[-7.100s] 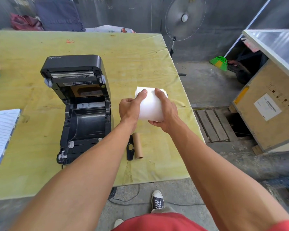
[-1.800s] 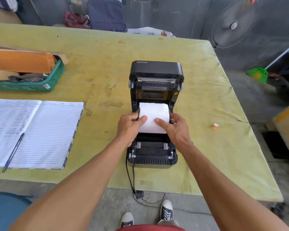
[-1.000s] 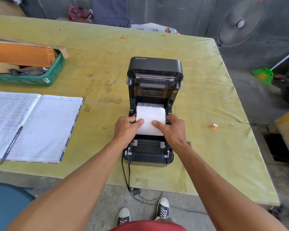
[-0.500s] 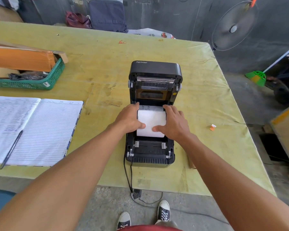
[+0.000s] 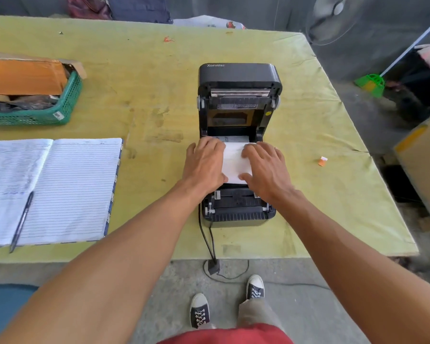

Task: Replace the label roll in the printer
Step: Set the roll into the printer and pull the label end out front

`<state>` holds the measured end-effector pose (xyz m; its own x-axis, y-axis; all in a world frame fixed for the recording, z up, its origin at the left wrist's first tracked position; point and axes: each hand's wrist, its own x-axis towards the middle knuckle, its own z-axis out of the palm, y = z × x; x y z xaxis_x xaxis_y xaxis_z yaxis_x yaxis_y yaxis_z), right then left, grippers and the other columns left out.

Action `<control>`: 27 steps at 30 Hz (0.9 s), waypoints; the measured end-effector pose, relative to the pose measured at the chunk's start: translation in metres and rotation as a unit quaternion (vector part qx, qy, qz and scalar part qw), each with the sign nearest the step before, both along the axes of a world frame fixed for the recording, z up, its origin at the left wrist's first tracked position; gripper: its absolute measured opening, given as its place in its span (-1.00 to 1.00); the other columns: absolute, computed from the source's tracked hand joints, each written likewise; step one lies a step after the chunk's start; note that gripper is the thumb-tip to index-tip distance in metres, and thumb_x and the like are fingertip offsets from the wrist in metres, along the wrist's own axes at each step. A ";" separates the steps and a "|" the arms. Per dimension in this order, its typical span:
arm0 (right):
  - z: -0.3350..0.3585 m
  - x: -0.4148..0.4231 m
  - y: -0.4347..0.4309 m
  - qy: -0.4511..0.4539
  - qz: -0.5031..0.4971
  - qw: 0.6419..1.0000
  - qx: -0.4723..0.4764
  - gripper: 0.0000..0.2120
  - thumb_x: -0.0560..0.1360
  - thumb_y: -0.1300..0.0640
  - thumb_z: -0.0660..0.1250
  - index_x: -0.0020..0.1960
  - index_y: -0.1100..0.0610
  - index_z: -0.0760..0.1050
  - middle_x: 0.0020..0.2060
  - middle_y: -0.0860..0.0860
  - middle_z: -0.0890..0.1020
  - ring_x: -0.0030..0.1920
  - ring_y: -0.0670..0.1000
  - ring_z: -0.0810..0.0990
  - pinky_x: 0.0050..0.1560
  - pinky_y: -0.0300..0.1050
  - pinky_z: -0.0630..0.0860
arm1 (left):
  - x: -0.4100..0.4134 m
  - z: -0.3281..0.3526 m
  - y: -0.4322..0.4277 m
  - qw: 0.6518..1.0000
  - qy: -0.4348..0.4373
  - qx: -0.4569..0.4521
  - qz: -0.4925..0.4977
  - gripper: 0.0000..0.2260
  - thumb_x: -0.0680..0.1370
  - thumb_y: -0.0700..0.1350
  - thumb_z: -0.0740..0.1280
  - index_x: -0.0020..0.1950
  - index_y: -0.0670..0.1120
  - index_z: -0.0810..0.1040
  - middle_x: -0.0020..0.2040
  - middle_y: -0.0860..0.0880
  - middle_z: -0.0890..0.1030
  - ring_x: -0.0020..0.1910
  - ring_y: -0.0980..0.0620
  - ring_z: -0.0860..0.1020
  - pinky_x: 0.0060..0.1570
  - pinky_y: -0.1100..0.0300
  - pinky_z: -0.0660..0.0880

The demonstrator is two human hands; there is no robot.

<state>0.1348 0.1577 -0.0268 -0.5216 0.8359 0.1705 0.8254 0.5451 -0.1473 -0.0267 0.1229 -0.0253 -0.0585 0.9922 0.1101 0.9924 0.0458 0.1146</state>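
A black label printer [image 5: 238,75] stands on the yellow-green table [image 5: 147,78] with its lid swung up and back. A white label roll [image 5: 233,161] lies down in the printer's open bay. My left hand [image 5: 204,166] rests on the roll's left end and my right hand [image 5: 267,167] on its right end, fingers spread flat over the top and thumbs at the near side. The ends of the roll and the bay's side holders are hidden under my hands. The front feed guides [image 5: 236,198] show just below the roll.
An open lined notebook [image 5: 60,187] with a pen [image 5: 21,222] lies at the left. A green basket [image 5: 47,112] holding a cardboard box sits far left. A small orange scrap [image 5: 322,161] lies right of the printer. The printer's cable [image 5: 206,242] hangs over the near table edge.
Both hands have lowered the roll from above the bay down into the printer, and their fingers have slid up over its top.
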 end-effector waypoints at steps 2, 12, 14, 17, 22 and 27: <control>-0.004 0.000 -0.002 0.003 -0.006 1.000 0.003 -0.57 0.41 0.07 0.54 0.18 0.13 0.45 0.25 0.05 0.56 0.38 0.16 0.38 0.38 0.18 0.32 | 0.000 -0.003 -0.003 1.000 0.009 0.012 -0.009 -0.29 0.34 0.05 0.59 0.40 -0.13 0.42 0.35 -0.05 0.47 0.39 -0.06 0.34 0.41 -0.10 0.27; -0.021 0.011 -0.003 -0.003 0.038 0.996 0.083 -0.80 0.44 0.10 0.50 -0.02 0.17 0.58 0.23 0.12 0.56 0.30 0.22 0.46 0.25 0.31 0.42 | 0.007 -0.023 -0.016 0.995 0.040 0.089 -0.019 -0.34 0.26 -0.03 0.64 0.26 -0.14 0.46 0.26 -0.08 0.52 0.28 -0.10 0.45 0.39 -0.24 0.26; -0.026 0.018 -0.009 0.013 0.051 0.993 0.105 -0.91 0.48 0.15 0.45 -0.08 0.17 0.60 0.23 0.15 0.57 0.27 0.24 0.47 0.21 0.28 0.43 | 0.012 -0.027 -0.018 0.995 0.044 0.091 -0.013 -0.37 0.27 -0.10 0.63 0.24 -0.14 0.44 0.25 -0.09 0.51 0.28 -0.11 0.44 0.37 -0.26 0.26; -0.032 0.027 -0.018 0.015 0.054 0.992 0.115 -0.93 0.41 0.23 0.52 -0.15 0.14 0.64 0.10 0.13 0.60 0.08 0.19 0.49 0.00 0.16 0.45 | 0.021 -0.032 -0.022 0.995 0.041 0.093 0.009 -0.39 0.29 -0.20 0.57 0.28 -0.15 0.41 0.29 -0.10 0.47 0.34 -0.11 0.40 0.37 -0.32 0.23; -0.037 0.029 -0.023 -0.041 0.053 0.994 0.081 -0.83 0.28 0.27 0.60 -0.20 0.10 0.67 -0.10 0.04 0.65 -0.08 0.15 0.52 -0.14 0.09 0.41 | 0.024 -0.034 -0.038 0.995 0.047 0.085 -0.005 -0.37 0.34 -0.10 0.51 0.36 -0.17 0.40 0.37 -0.11 0.43 0.41 -0.11 0.33 0.39 -0.38 0.19; -0.034 0.025 -0.028 -0.075 0.061 0.993 0.061 -0.88 0.34 0.30 0.51 -0.21 0.11 0.63 -0.23 0.01 0.63 -0.09 0.14 0.48 -0.12 0.05 0.32 | 0.024 -0.034 -0.055 0.995 0.045 0.085 -0.032 -0.43 0.40 -0.03 0.43 0.37 -0.18 0.43 0.39 -0.13 0.43 0.44 -0.11 0.32 0.39 -0.43 0.14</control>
